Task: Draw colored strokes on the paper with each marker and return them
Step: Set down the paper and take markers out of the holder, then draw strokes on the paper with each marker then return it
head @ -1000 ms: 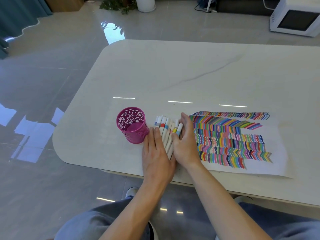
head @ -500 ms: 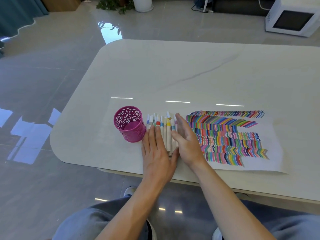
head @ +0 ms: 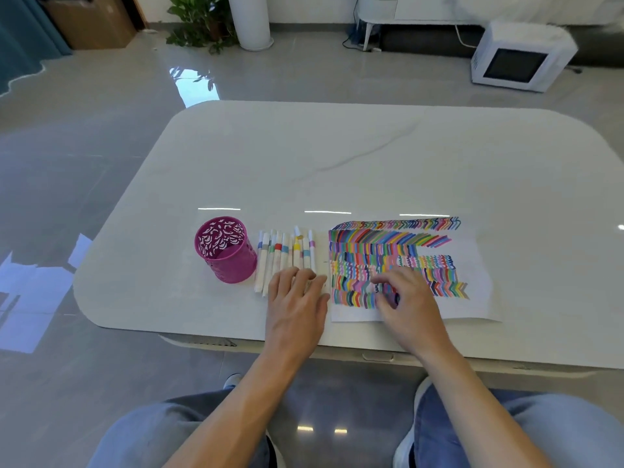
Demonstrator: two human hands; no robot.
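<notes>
Just inside the near edge of the white worktop (head: 371, 157), a seated person's two bare forearms reach forward side by side. The left hand (head: 297, 300) lies palm down, fingers straight, its grip slack and holding nothing, fingertips pressing on the near ends of the markers (head: 287, 255). The right hand (head: 410, 298) sits over the lower part of the paper (head: 472, 258), fingers bent; it is blurred, so whether its grip holds anything cannot be told. The markers lie in one row, parallel and touching, between the cup (head: 226, 255) and the paper; at least eight coloured bands can be counted. One pink cut-out cup stands upright just left of the row. One sheet of paper, filled with rows of coloured strokes, lies to the right.
</notes>
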